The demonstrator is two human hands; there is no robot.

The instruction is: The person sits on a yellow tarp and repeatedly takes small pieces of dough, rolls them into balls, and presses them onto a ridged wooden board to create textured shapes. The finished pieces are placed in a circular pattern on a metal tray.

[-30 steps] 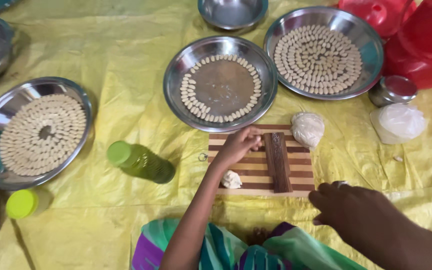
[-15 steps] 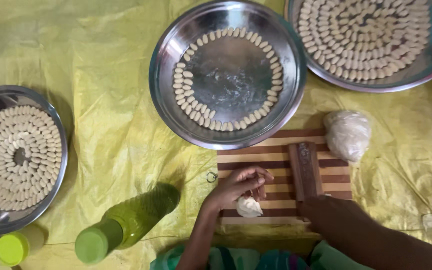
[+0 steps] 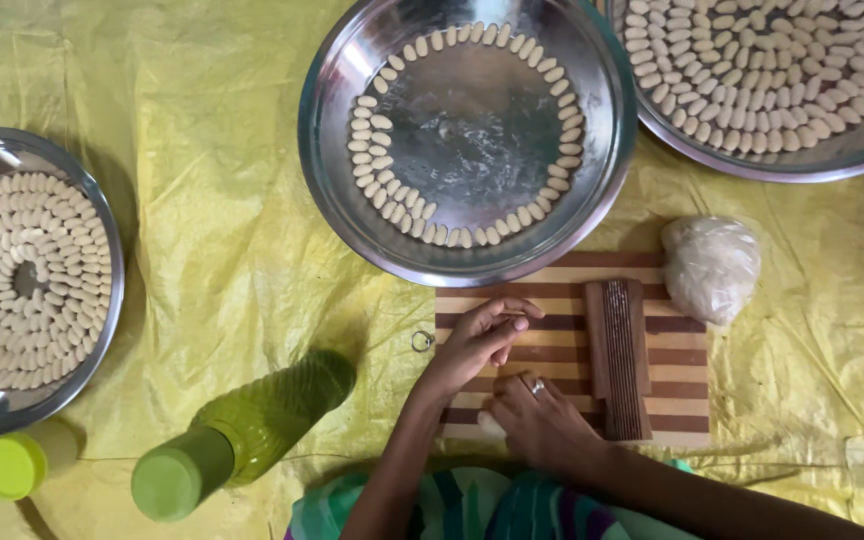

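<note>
A striped wooden board (image 3: pixel 682 365) lies on the yellow sheet, with a ridged dark wooden paddle (image 3: pixel 620 360) lying on its middle. My left hand (image 3: pixel 477 338) hovers over the board's left part, thumb and fingertips pinched together; whether a bit of dough sits between them is hidden. My right hand (image 3: pixel 544 425), with a ring on it, rests at the board's near left corner, closed over a small pale dough lump (image 3: pixel 489 426) that peeks out at its edge. Beyond the board stands a steel plate (image 3: pixel 352 190) with a ring of small shaped dough pieces.
A wrapped dough ball (image 3: pixel 710 268) sits at the board's far right corner. Two more steel plates (image 3: pixel 802 160) (image 3: pixel 102 230) full of shaped pieces lie far right and left. A green bottle (image 3: pixel 242 430) lies on its side at near left, beside a green cap (image 3: pixel 10 466).
The view has closed in on the board. My right hand moved left onto the dough lump, and my left hand lifted off the lump and pinched its fingers.
</note>
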